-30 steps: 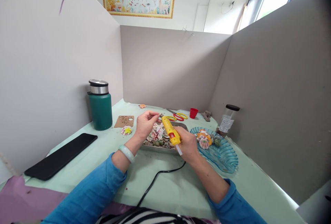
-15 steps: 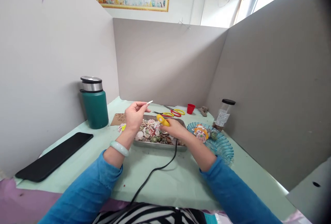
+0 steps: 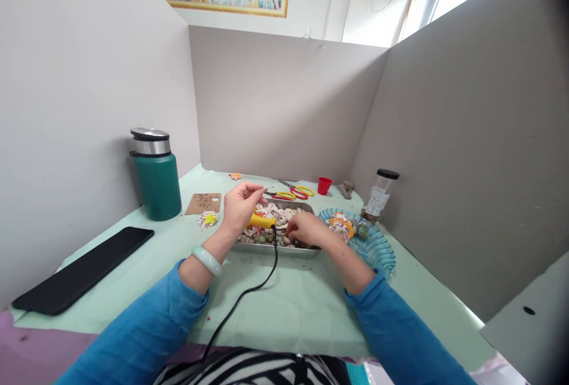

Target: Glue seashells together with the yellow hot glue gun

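My left hand (image 3: 242, 207), a pale green bangle on its wrist, is raised over the left part of a metal tray (image 3: 267, 248). Its thumb and fingertips pinch something tiny that I cannot make out. Below the palm is a yellow corded tool (image 3: 263, 221), its front end hidden by the hand; whether the lower fingers touch it, I cannot tell. Shells (image 3: 280, 213) of several kinds fill the tray. My right hand (image 3: 306, 228) reaches into the tray's right side, fingers bent down among the shells, with the fingertips partly hidden.
Left stand a green bottle (image 3: 157, 186), a black flat slab (image 3: 84, 269), a brown card (image 3: 202, 203) and a flower-like shell piece (image 3: 207, 219). Behind lie scissors (image 3: 299, 191) and a red cup (image 3: 324, 186). A blue plate (image 3: 384, 254) and a jar (image 3: 380, 198) sit right. The black cord (image 3: 249, 291) runs toward me.
My right hand has let go of the yellow tool and gone down into the shells. The tool now lies further left, below my left hand, which has moved slightly right and down.
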`<state>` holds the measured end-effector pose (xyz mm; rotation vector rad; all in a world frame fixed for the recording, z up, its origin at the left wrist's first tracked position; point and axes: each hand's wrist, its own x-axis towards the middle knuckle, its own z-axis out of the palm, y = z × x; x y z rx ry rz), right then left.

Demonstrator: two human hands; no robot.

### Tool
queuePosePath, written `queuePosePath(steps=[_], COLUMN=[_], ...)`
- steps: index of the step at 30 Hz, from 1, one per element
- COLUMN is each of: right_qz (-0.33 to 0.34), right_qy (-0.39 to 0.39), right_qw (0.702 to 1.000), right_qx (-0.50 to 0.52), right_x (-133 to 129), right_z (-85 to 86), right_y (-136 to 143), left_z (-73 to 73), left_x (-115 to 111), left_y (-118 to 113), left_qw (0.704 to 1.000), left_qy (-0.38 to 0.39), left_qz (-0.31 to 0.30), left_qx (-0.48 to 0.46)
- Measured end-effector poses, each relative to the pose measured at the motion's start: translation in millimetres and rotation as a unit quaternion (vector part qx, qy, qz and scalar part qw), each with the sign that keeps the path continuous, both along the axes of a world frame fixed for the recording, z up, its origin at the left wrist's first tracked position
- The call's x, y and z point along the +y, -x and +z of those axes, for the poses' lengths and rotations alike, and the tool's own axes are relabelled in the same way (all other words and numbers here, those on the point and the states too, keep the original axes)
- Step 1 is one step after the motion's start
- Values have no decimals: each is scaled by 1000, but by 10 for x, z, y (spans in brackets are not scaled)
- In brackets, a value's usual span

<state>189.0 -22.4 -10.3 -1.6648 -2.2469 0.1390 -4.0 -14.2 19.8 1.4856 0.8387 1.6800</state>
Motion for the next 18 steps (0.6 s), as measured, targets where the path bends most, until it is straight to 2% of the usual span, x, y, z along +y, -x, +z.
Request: queuePosePath(steps=[6,10,12,14,18], right_qz=[-32,-35,-17,5,28], right_qy=[-32,-45,-47,-26,34], right_qw=[999,998,998,991,943], right_qx=[-20,-16,38,133,330], right_x=[-26,-44,-47,-54,-98], right_z=[-60,-16,15,50,126], right_y=[198,124,60,22,45], left_z=[-38,-56,-63,-70,-104], left_x=[7,25,27,30,43], left_y=[-26,-29,-27,-25,-22], left_qw=[1000,1000,1000,1000,999], left_qy=[8,4,4,5,-11], left_qz=[-22,-29,-27,-24,-27], left_qx=[2,0,2,7,29])
